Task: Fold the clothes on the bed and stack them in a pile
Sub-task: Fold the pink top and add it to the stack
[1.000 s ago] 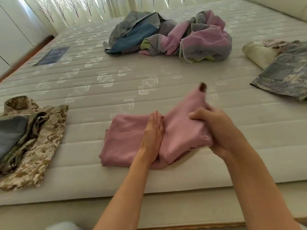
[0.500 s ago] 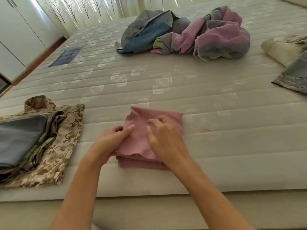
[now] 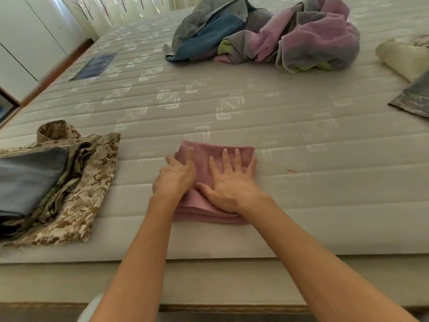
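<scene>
Here we see a folded pink garment (image 3: 204,159) lying near the front edge of the mattress (image 3: 301,140), with both hands resting on top of it. The right hand (image 3: 229,182) lies flat, its fingers straight and spread across the cloth, gripping nothing. The left hand (image 3: 177,175) sits at the garment's left edge; its forefinger is extended along the fabric, while we cannot tell how the remaining fingers lie or whether they catch the cloth. To the left, well apart from the pink garment, we note a pile of folded clothes (image 3: 76,182): a tan camouflage piece beneath, with a grey-blue piece (image 3: 25,180) on top. At the far side of the mattress lies a crumpled heap of grey, blue and pink fabric (image 3: 267,33). At the right edge we see a cream bundle (image 3: 401,56) and a corner of grey patterned cloth (image 3: 415,96).
</scene>
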